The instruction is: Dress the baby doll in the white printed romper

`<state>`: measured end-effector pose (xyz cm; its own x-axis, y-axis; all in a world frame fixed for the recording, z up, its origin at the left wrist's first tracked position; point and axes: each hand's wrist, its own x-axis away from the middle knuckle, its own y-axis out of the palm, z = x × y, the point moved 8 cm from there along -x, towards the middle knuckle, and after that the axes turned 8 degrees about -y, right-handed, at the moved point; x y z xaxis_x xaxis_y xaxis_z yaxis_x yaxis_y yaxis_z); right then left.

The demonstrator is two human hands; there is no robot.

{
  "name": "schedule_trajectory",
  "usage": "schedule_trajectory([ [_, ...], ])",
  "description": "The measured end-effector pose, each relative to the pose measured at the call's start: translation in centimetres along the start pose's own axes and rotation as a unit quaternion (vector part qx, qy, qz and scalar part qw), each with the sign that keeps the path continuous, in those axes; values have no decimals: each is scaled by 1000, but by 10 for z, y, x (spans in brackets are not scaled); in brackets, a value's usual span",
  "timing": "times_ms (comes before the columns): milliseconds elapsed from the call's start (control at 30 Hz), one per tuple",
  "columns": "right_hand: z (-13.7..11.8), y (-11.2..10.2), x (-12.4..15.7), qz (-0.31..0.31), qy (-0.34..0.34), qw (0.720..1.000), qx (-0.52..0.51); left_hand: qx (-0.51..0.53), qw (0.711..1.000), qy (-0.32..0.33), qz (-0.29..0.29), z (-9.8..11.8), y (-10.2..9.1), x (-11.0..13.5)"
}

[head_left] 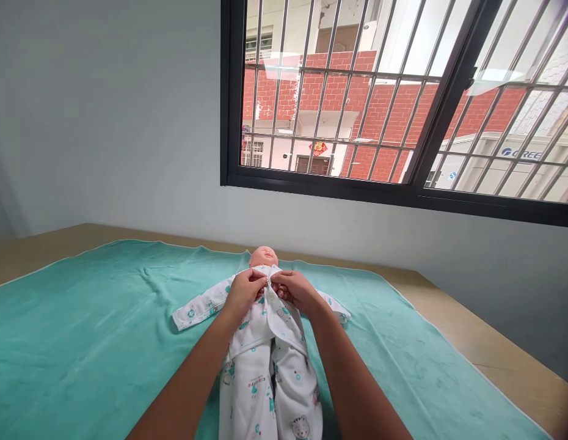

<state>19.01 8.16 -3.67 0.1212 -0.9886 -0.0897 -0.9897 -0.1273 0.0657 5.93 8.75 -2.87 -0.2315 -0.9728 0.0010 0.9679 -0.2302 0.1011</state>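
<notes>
A baby doll [264, 255] lies on its back, dressed in a white printed baby jacket [251, 335] and matching white trousers [251, 397]. Both hands meet at the upper chest, just below the doll's neck. My left hand [243, 293] is closed, thumb and fingers pinching the jacket's left front edge. Opposite it, my right hand [298, 291] pinches the right front edge in the same way. A small light fastening seems to show between the fingertips, too small to make out. Below the hands the jacket fronts part over the trousers. The sleeves stretch out to both sides.
A green blanket [105, 318] with light creases lies under the doll. It covers most of a wooden tabletop [508, 360], whose bare edge shows along the back and right. Behind stands a pale wall [105, 122] with a dark-framed, barred window [320, 181].
</notes>
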Motion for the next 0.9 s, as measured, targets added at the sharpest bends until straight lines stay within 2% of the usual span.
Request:
schedule_trajectory([
  [567, 8, -4, -6, 20, -4, 999, 36, 6, 1000, -2, 1, -2, -1, -2],
  [900, 8, -4, -3, -7, -1, 999, 37, 1, 1000, -5, -4, -2, -1, -1],
])
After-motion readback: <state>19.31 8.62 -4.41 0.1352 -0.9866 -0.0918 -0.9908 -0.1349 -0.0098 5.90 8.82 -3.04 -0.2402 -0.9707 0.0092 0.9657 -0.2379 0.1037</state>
